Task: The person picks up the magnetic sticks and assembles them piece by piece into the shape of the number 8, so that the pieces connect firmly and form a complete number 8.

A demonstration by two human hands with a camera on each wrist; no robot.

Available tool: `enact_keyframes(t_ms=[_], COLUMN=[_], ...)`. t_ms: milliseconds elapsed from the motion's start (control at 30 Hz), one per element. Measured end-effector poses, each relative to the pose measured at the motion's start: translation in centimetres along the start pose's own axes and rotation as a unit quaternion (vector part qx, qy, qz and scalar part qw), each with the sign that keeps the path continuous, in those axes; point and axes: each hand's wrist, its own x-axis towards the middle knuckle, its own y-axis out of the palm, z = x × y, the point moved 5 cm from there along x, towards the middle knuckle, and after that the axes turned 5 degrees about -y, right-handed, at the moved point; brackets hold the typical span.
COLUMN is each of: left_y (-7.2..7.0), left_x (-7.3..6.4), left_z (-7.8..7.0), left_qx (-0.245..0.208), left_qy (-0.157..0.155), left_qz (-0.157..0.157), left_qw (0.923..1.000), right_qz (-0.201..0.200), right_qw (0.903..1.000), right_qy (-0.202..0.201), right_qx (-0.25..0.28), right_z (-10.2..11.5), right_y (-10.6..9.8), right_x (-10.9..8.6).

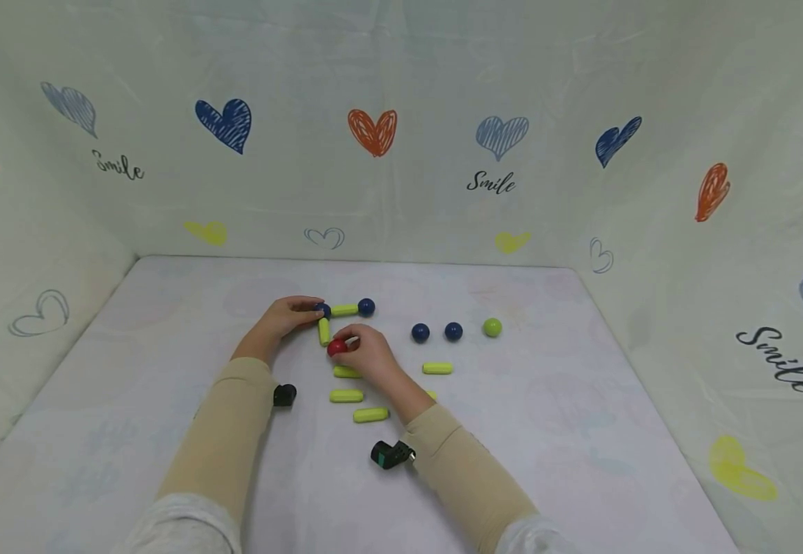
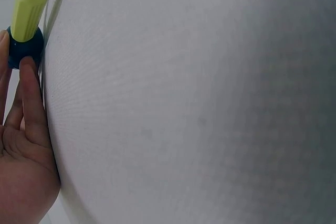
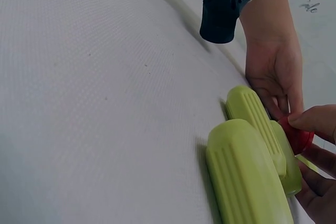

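Note:
In the head view my left hand [image 1: 282, 322] pinches a dark blue ball [image 1: 322, 311] between fingers and thumb. From that ball one yellow-green rod [image 1: 344, 310] runs right to a second blue ball [image 1: 366, 307]. Another rod [image 1: 324, 332] points from it toward me; its end shows a dark round spot in the left wrist view. My right hand [image 1: 372, 355] holds a red ball [image 1: 337, 348] close to this rod's near end; whether they touch I cannot tell. In the right wrist view the red ball [image 3: 298, 134] lies partly behind loose rods.
Loose yellow-green rods, among them one rod [image 1: 347, 395] and another [image 1: 371, 415], lie below my right hand. Further right are a rod [image 1: 438, 368], two blue balls [image 1: 420, 332] and a green ball [image 1: 492, 328]. A heart-printed curtain [image 1: 429, 215] rises behind the table [image 1: 547, 462].

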Motion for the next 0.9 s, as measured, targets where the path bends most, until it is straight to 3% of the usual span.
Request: enact_keyframes(t_ms=[900], left_y=[-0.01], left_x=[-0.27], left_z=[-0.02], left_qx=[0.0], left_qy=[0.004], left_qz=[0.003], left_qw=[1.0], right_qz=[0.004], right_qw=[1.0], right_qy=[-0.001], right_qx=[-0.004], right_z=[-0.08], right_y=[0.86], right_x=[0.27])
